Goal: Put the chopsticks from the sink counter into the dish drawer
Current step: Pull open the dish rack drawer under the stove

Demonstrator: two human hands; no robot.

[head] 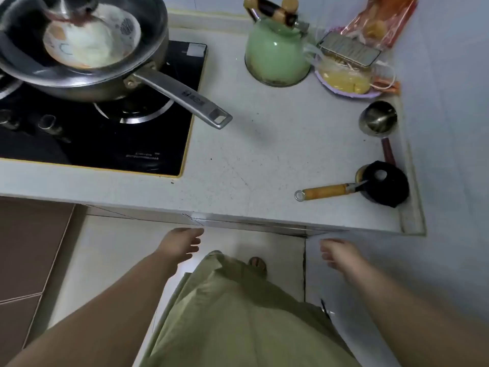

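No chopsticks are visible, and neither is the sink. The left hand (182, 243) and right hand (337, 251) hang loosely open and empty below the near worktop (238, 165) edge. Chopsticks are probably light, stiff and slippery; better pinch both together mid-length.

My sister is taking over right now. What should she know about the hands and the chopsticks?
Left hand: empty, fingers loosely spread, below the counter edge.
Right hand: empty, fingers curled loosely, also below the counter edge, touching nothing.
Chopsticks: none in view. No sink or open drawer shows either.
On the counter: a pan on the stove, a green kettle and a small ladle.
Done: nothing that the picture proves.
Left: find the chopsticks by the sink, open the dish drawer, put them in.
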